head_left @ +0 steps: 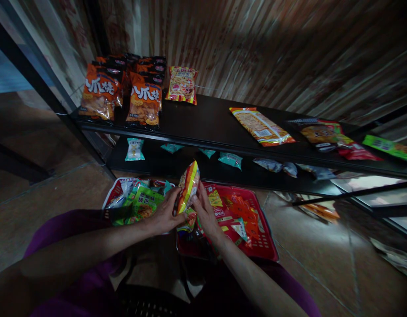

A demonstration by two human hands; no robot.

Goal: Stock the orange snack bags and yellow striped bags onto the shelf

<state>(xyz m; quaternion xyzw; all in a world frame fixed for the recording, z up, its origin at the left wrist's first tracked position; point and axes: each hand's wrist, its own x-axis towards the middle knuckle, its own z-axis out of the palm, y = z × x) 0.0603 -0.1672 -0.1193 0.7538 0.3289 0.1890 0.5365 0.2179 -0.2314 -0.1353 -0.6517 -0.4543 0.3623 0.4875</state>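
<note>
Between my two hands is a yellow, red and white snack bag (188,187), held upright and turned partly edge-on above the baskets. My left hand (166,211) grips its left side, and my right hand (205,210) closes on its right side. Below on the left, a white-rimmed basket (119,180) holds green and teal snack packets. A red basket (267,237) on the right is filled with red and orange packets, partly covered by my right forearm. A similar yellow and red snack bag (182,86) stands on the upper shelf.
Orange snack bags (144,99) stand in rows at the left of the black upper shelf (203,119). A yellow-orange packet (261,127) and several others lie farther right. Teal packets (230,160) sit on the lower shelf. A metal post (41,83) rises at the left.
</note>
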